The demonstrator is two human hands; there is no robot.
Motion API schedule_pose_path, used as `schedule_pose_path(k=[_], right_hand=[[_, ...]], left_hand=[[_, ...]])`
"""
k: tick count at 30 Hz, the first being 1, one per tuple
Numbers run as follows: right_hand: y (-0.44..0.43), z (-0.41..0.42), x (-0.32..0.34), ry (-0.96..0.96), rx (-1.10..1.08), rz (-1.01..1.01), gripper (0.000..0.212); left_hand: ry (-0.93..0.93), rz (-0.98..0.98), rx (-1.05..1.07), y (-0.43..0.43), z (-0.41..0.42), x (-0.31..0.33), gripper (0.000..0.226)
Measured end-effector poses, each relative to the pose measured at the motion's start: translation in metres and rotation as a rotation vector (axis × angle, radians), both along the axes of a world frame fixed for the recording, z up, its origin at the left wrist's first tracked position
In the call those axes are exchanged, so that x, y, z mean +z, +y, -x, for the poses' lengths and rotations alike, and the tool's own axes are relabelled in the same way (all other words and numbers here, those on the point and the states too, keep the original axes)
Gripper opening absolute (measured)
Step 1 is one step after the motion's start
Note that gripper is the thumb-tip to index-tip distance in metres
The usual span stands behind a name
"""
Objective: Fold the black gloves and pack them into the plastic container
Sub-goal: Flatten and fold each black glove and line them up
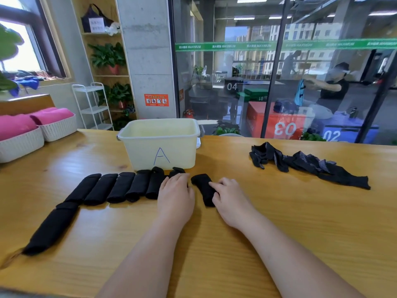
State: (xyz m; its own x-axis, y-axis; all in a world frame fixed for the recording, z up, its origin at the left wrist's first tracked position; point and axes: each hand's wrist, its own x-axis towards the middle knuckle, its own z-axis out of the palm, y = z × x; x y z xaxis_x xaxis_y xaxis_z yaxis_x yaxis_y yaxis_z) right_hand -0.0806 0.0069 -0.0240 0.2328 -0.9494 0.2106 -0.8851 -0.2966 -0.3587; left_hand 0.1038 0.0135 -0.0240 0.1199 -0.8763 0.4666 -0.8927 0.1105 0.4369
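A pale yellow plastic container (141, 147) marked "A" stands on the wooden table, and I see nothing inside it. Several folded black gloves (120, 188) lie in a row in front of it, with one more folded glove (51, 227) nearer at the left. My left hand (176, 196) lies flat over a folded glove at the row's right end, covering most of it. My right hand (231, 198) rests with its fingers on another folded glove (203, 187) just to the right. A heap of unfolded black gloves (305, 164) lies at the right.
Two white woven baskets (23, 143) with pink cloth stand at the far left of the wooden table (279, 222). A glass wall runs behind the table's far edge, with a person beyond it.
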Motion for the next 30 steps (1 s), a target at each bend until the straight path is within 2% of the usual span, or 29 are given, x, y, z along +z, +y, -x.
schedule_pose_path(k=[9, 19, 24, 30], right_hand=[[-0.031, -0.045, -0.003, 0.033, -0.028, 0.010, 0.051], [-0.035, -0.045, -0.005, 0.004, -0.014, -0.005, 0.052], [-0.024, -0.024, 0.001, -0.021, 0.020, -0.003, 0.052], [-0.012, 0.019, 0.012, 0.037, -0.028, -0.012, 0.056]], left_hand=[[0.062, -0.004, 0.038, -0.009, -0.005, -0.006, 0.045], [0.055, 0.022, 0.003, -0.011, -0.003, -0.013, 0.042], [-0.019, 0.046, -0.061, -0.008, 0.001, -0.014, 0.046], [-0.154, 0.083, -0.193, -0.003, 0.027, -0.010, 0.051]])
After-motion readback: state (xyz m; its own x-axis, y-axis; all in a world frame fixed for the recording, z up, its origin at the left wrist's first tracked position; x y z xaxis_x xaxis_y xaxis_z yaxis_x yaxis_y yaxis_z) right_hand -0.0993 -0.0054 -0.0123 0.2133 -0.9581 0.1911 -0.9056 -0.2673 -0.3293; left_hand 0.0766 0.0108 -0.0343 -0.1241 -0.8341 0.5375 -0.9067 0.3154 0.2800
